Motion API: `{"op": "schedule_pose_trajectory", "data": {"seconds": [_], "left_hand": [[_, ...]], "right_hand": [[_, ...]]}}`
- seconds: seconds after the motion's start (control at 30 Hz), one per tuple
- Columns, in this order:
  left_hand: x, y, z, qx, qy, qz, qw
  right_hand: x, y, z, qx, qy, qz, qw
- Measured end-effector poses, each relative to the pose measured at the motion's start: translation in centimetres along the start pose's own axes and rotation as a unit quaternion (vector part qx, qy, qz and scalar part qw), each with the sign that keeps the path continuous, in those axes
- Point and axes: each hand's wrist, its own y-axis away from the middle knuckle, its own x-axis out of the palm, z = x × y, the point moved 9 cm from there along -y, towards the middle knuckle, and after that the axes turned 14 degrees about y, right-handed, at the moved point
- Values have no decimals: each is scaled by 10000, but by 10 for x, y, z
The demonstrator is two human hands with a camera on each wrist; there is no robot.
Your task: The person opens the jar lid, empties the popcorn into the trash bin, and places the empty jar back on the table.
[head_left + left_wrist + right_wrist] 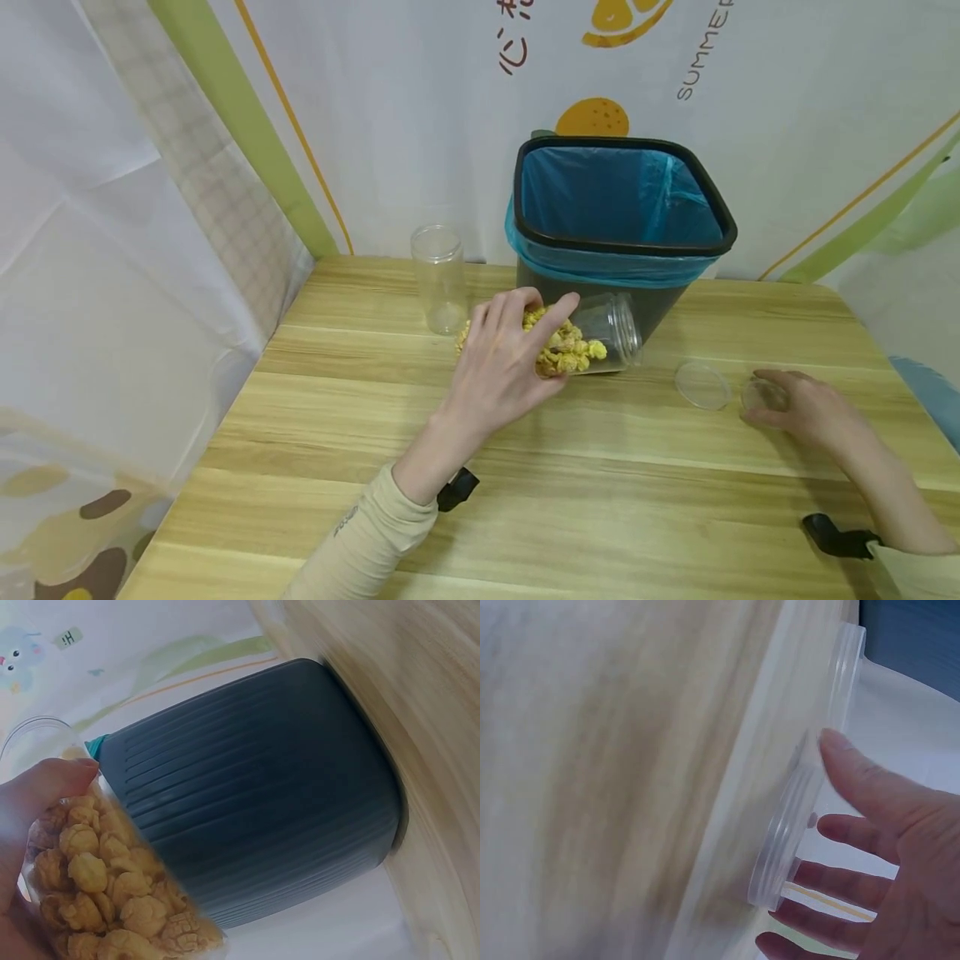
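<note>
My left hand (495, 362) grips a clear plastic jar (596, 317) tipped on its side, its uncapped mouth facing right. Caramel popcorn (97, 874) fills much of it; in the left wrist view my thumb presses the jar's wall. At the right side of the table, my right hand (817, 412) reaches around a clear round lid (784, 840), with thumb and fingers spread at its edge. A second clear lid (702, 386) lies flat just left of that one. To the left of the popcorn jar stands another clear jar (441, 287), upright, with no popcorn in it.
A dark bin (247, 787) with a black rim and a blue liner bag (622, 196) stands at the back of the wooden table (600, 500), right behind the held jar. Printed curtains (420, 108) hang behind and along the left.
</note>
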Motion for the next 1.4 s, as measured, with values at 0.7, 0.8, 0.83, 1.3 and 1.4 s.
{"op": "schedule_pose_trajectory", "data": {"seconds": [0.7,0.8,0.83,1.3,1.4], "left_hand": [[-9,-6,-9,95,200,-66,9997],[-13,-10,-11,131,151,-82,9998],[-14,-11,-11,143,148,-81,9998],[-30,-25,-12,292,19,-160,9994],[-34,-27,-12,315,-1,-151,9994]], "right_hand": [[-58,7,13,-20,-1000,-1116,9887],[-70,7,16,25,-1297,-1259,9835],[-74,7,16,33,-1390,-1322,9814],[-134,14,26,157,-1883,-2222,9565],[-147,15,33,157,-1959,-2304,9531]]}}
